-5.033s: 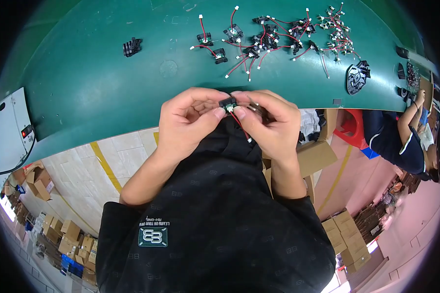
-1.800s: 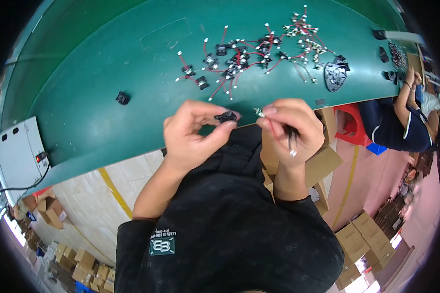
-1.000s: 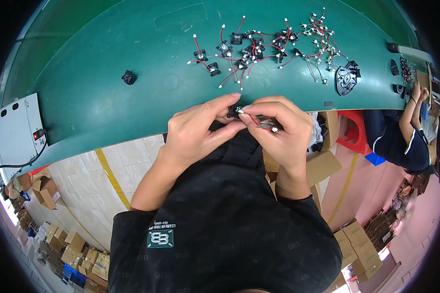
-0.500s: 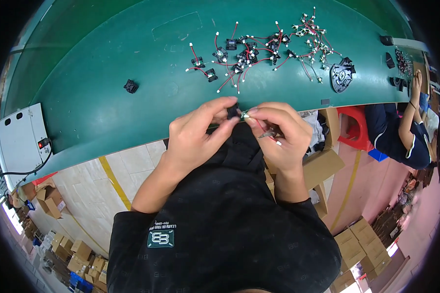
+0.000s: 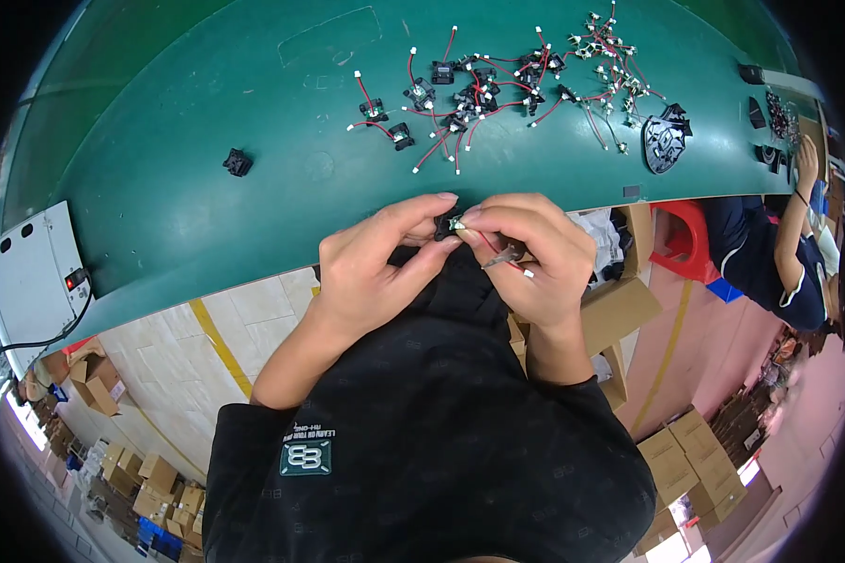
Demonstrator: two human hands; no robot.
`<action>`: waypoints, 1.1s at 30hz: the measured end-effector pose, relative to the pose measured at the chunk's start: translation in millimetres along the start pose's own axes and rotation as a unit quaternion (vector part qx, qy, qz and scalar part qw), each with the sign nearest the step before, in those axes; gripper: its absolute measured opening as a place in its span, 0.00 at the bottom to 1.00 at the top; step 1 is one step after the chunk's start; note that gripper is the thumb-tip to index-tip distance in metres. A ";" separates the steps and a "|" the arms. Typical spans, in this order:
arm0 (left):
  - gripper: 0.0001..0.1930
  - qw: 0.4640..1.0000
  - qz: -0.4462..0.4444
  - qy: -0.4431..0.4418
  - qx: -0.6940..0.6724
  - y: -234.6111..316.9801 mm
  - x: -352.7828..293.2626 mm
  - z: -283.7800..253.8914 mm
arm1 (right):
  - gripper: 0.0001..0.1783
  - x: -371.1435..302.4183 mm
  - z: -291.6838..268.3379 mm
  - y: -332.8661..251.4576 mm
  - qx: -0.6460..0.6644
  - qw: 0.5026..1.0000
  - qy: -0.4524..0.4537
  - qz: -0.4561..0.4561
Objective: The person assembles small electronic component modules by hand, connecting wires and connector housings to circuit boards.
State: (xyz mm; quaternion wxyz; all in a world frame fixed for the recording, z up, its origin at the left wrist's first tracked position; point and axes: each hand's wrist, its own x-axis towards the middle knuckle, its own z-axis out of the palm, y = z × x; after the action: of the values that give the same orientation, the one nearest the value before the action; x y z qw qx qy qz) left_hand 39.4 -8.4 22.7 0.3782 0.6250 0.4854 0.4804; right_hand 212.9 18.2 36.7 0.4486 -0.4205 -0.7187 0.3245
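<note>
My left hand (image 5: 371,258) pinches a small black plastic housing (image 5: 444,225) between thumb and fingers, just above the bench's near edge. Thumb and forefinger of my right hand (image 5: 546,251) grip a tiny green circuit board (image 5: 455,224), which touches the housing. From the board a red wire runs across the right fingers to a white plug (image 5: 529,274). A pointed metal tool (image 5: 505,255), perhaps tweezers, is also tucked in the right hand; its rear is hidden. Farther off, several black housings with boards and red wires (image 5: 479,94) lie in a cluster.
On the green bench (image 5: 207,225) lie a lone black housing (image 5: 238,162), a pile of wired boards (image 5: 615,70) and a black shield-shaped part (image 5: 665,141). A white metal box (image 5: 38,272) stands at left. At right, a person (image 5: 770,249) sits by a red stool (image 5: 681,242).
The circuit board has come up against the black housing, where a small gap showed before. Both hands are closer together, and the housing has tilted. The view has shifted slightly.
</note>
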 end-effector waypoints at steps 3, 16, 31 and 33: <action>0.19 0.998 0.042 -0.006 0.049 -0.2 2.7 -1.4 | 0.12 0.6 -0.7 2.7 0.005 1.000 -0.006 -0.005; 0.17 0.996 -0.053 -0.018 -0.067 2.0 -0.2 -4.4 | 0.15 -4.0 9.8 12.8 0.014 0.994 0.033 -0.105; 0.17 0.983 -0.033 -0.024 -0.178 -17.8 -6.8 -8.2 | 0.16 -1.1 10.8 7.7 0.038 0.998 -0.045 -0.016; 0.15 0.961 -0.085 -0.020 -0.263 -20.4 -8.0 -9.3 | 0.18 -1.9 10.8 11.8 0.047 0.997 -0.038 -0.055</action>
State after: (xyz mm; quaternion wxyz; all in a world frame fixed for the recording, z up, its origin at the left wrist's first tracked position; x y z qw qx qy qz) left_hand 24.9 -11.1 4.0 0.5783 0.4699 0.3856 0.5442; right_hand 207.1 20.6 21.8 0.4571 -0.3459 -0.7418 0.3482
